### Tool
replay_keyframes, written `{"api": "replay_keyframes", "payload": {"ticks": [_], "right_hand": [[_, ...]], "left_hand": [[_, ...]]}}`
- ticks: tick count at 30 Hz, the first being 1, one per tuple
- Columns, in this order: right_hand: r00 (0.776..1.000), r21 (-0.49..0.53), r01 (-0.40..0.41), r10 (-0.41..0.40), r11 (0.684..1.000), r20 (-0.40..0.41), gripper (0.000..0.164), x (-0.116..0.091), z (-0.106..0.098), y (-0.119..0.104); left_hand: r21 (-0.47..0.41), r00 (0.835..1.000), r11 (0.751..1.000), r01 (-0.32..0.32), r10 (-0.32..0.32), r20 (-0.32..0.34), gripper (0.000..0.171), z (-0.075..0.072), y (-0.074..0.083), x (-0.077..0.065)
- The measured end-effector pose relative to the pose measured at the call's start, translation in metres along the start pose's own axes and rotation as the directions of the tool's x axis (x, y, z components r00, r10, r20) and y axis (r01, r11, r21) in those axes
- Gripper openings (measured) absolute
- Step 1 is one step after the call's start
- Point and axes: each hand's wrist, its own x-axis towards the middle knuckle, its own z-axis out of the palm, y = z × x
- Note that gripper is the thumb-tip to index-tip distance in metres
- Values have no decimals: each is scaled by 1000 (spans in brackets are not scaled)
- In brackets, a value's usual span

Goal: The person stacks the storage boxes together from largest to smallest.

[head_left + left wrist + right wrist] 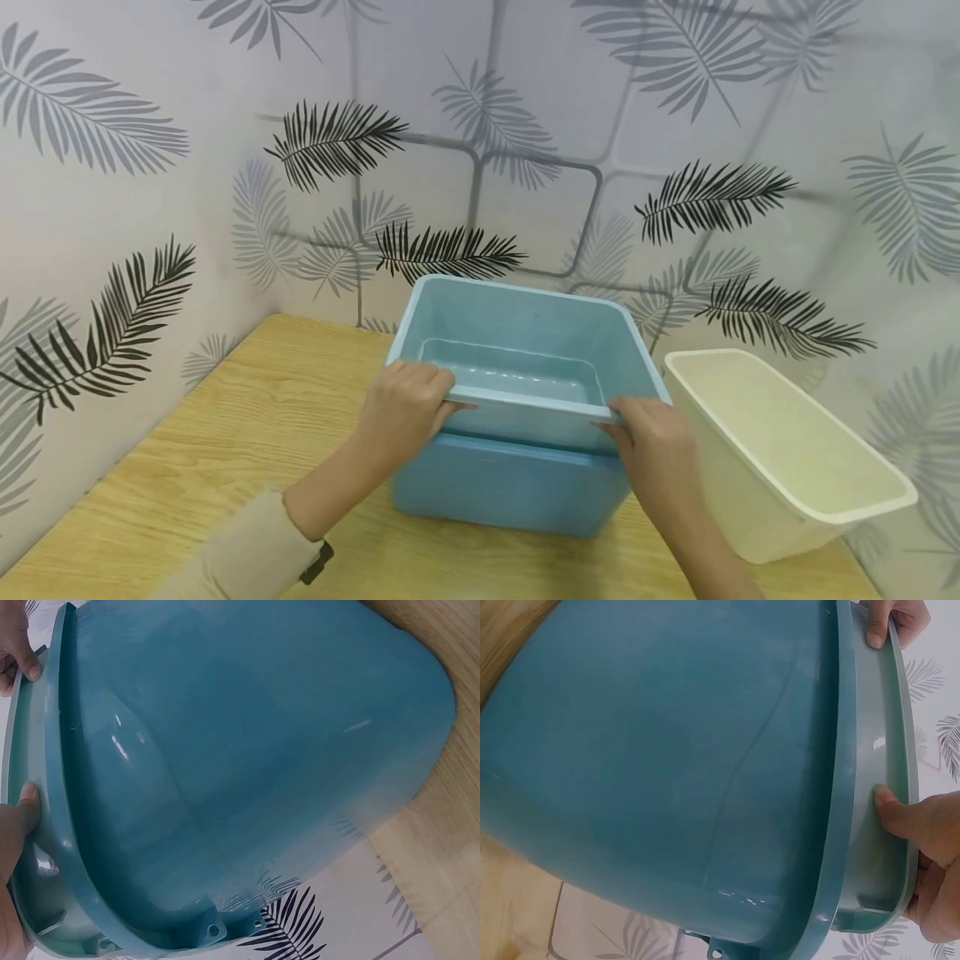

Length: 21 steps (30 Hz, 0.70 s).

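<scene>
A light blue plastic bin [517, 312] sits nested in a darker blue bin [510, 487] on the wooden table. Its upper part stands clear of the lower bin's rim [64, 795]. My left hand [408, 396] grips the near rim of the upper bin at its left end. At the right end of that same rim, my right hand [654, 429] holds on, thumb [892, 810] pressed against the outer wall. Only a shiny base shows inside the upper bin. How deep it reaches into the lower one is hidden.
To the right stands a cream bin [795, 450], close beside the blue ones. Wood-grain tabletop [247, 433] extends to the left and front. A leaf-patterned wall [525, 108] rises directly behind the bins and along the left side.
</scene>
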Motion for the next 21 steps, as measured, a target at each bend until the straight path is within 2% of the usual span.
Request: {"api": "replay_keyframes", "payload": {"ticks": [11, 21], "right_hand": [[1000, -5, 19, -19, 1000, 6, 28, -7, 3, 5], [999, -10, 22, -22, 1000, 49, 28, -12, 5, 7]], "left_hand": [[-2, 1000, 1000, -5, 5, 20, 34, 7, 4, -5], [-23, 1000, 1000, -1, 2, 23, 32, 11, 4, -8]]}}
